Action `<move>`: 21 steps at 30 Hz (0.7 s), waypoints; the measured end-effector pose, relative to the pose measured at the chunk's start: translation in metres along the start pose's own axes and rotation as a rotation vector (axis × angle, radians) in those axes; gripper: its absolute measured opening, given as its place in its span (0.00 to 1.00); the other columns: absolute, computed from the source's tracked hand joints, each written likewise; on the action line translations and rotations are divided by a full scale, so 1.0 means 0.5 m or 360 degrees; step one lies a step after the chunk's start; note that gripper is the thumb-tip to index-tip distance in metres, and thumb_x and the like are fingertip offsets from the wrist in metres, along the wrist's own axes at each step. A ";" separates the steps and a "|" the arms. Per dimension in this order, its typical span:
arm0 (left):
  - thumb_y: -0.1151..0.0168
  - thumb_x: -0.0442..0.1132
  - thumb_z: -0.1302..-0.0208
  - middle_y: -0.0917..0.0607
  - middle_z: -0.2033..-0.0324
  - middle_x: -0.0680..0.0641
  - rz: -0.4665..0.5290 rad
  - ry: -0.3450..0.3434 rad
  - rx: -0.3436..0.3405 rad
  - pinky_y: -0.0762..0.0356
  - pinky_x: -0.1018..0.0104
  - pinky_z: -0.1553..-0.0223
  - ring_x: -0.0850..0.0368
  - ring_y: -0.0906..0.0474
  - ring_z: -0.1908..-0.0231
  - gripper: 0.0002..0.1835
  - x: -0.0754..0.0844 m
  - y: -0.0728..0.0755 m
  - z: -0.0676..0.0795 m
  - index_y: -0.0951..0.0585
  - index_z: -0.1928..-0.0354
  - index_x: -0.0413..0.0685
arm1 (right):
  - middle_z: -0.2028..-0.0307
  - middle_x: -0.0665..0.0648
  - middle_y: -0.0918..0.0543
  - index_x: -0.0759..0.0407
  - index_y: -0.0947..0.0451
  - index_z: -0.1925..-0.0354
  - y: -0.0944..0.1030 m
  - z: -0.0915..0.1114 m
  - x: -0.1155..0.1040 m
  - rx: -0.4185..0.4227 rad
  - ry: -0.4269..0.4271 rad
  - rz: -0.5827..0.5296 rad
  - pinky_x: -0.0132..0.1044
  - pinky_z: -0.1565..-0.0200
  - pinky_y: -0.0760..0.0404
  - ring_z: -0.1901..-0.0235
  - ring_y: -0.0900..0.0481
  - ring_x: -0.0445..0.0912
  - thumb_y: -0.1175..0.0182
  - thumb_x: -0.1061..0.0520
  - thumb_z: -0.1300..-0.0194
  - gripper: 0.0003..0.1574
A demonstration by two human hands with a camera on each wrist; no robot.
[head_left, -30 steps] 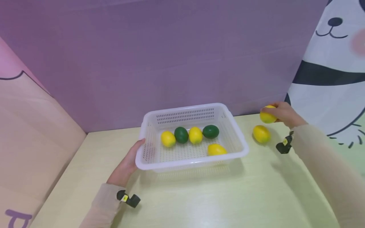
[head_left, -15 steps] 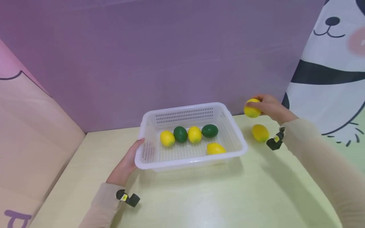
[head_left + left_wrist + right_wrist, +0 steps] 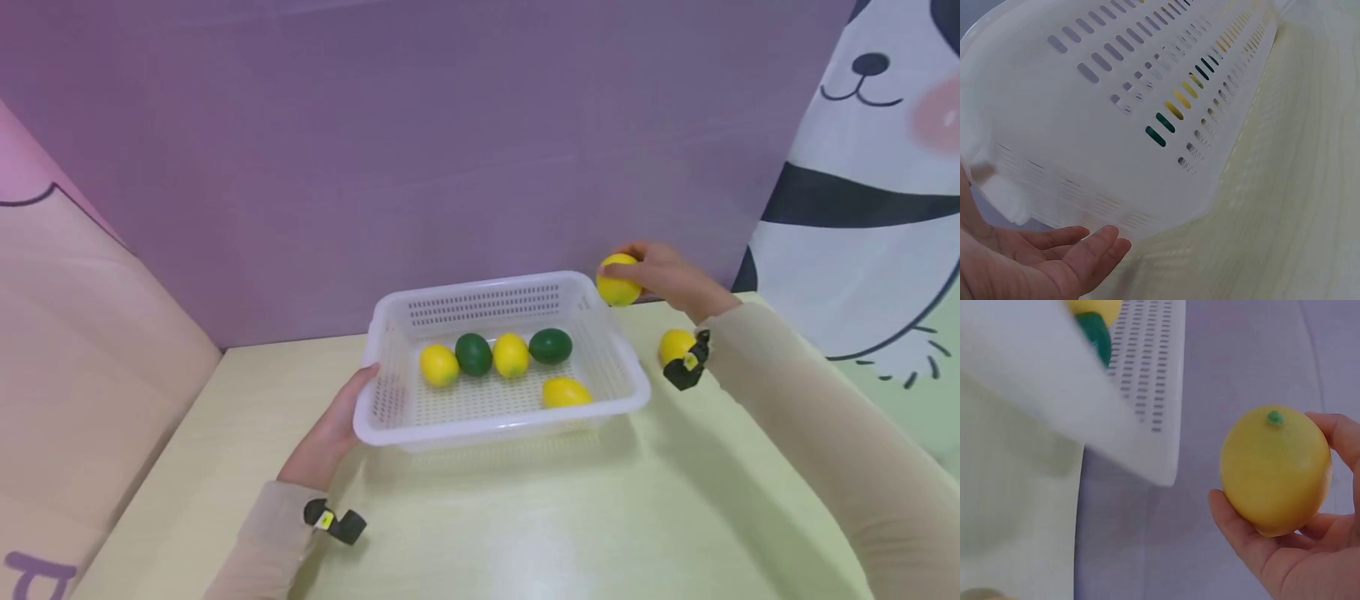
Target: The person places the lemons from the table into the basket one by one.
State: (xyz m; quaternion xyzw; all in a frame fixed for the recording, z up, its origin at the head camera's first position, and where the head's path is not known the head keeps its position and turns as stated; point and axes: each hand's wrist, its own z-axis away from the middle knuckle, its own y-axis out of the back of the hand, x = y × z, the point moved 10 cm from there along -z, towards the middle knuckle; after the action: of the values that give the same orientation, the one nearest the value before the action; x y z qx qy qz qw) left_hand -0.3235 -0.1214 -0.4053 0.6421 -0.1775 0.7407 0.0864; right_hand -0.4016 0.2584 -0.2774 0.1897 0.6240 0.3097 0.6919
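Observation:
A white perforated plastic basket [image 3: 502, 429] holds several yellow lemons [image 3: 438, 365] and dark green avocado-like fruits [image 3: 474, 355]. At its left end my left hand [image 3: 337, 429] grips it, thumb over the rim. In the left wrist view, the fingers of that left hand [image 3: 1066, 256] lie against the outside of the basket wall [image 3: 1085, 156]. My right hand [image 3: 671, 275] holds another lemon [image 3: 618, 280] in the air by the basket's back right corner. The right wrist view shows this lemon [image 3: 1275, 472], with a green stem nub, between thumb and fingers.
One more lemon [image 3: 675, 346] lies on the pale wooden table [image 3: 525, 525] right of the basket, partly hidden by the right wrist camera [image 3: 686, 367]. A purple cloth backdrop [image 3: 450, 167] hangs behind the table's back edge, with a panda print [image 3: 870, 275] at the right.
My right hand has carried its lemon leftward and up, from above the loose lemon to the basket's back right corner. The left hand and the basket stay nearly where they were.

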 end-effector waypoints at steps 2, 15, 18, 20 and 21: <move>0.74 0.54 0.26 0.49 0.31 0.31 0.0005 -0.0001 0.0003 0.41 0.46 0.36 0.34 0.47 0.34 0.34 0.000 -0.001 0.000 0.65 0.26 0.48 | 0.47 0.60 0.29 0.59 0.37 0.39 -0.005 -0.006 -0.009 0.0005 0.0007 -0.0022 0.51 0.45 0.27 0.52 0.31 0.54 0.42 0.33 0.40 0.43; 0.74 0.54 0.26 0.50 0.31 0.30 0.0031 0.0009 0.0000 0.42 0.44 0.36 0.32 0.49 0.34 0.34 -0.004 -0.002 0.000 0.65 0.26 0.48 | 0.50 0.60 0.27 0.59 0.35 0.43 -0.059 -0.045 -0.046 0.0008 0.0016 -0.0149 0.49 0.44 0.27 0.53 0.29 0.53 0.42 0.41 0.37 0.33; 0.74 0.53 0.26 0.51 0.31 0.31 0.0035 0.0002 -0.0008 0.44 0.43 0.36 0.32 0.50 0.33 0.34 -0.004 -0.005 0.000 0.66 0.26 0.49 | 0.51 0.60 0.26 0.58 0.33 0.45 -0.073 -0.051 -0.056 -0.0005 0.0036 -0.0145 0.49 0.44 0.27 0.53 0.29 0.53 0.43 0.42 0.36 0.30; 0.73 0.53 0.26 0.52 0.31 0.31 0.0038 -0.0005 -0.0013 0.44 0.42 0.36 0.31 0.50 0.33 0.34 -0.004 -0.006 0.000 0.67 0.26 0.49 | 0.51 0.59 0.26 0.57 0.33 0.45 -0.084 -0.056 -0.063 -0.0021 0.0049 -0.0138 0.49 0.45 0.27 0.53 0.28 0.53 0.43 0.42 0.36 0.28; 0.73 0.53 0.26 0.52 0.30 0.31 0.0035 -0.0005 -0.0010 0.44 0.42 0.36 0.32 0.50 0.33 0.34 -0.004 -0.005 -0.001 0.67 0.26 0.49 | 0.51 0.59 0.26 0.58 0.32 0.45 -0.090 -0.057 -0.067 -0.0037 0.0063 -0.0140 0.48 0.45 0.26 0.53 0.28 0.53 0.43 0.43 0.36 0.28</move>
State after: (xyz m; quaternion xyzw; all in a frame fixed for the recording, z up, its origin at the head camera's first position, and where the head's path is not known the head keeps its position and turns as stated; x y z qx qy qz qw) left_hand -0.3225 -0.1186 -0.4067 0.6411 -0.1868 0.7400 0.0799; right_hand -0.4220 0.1992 -0.2858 0.1480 0.6416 0.2898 0.6946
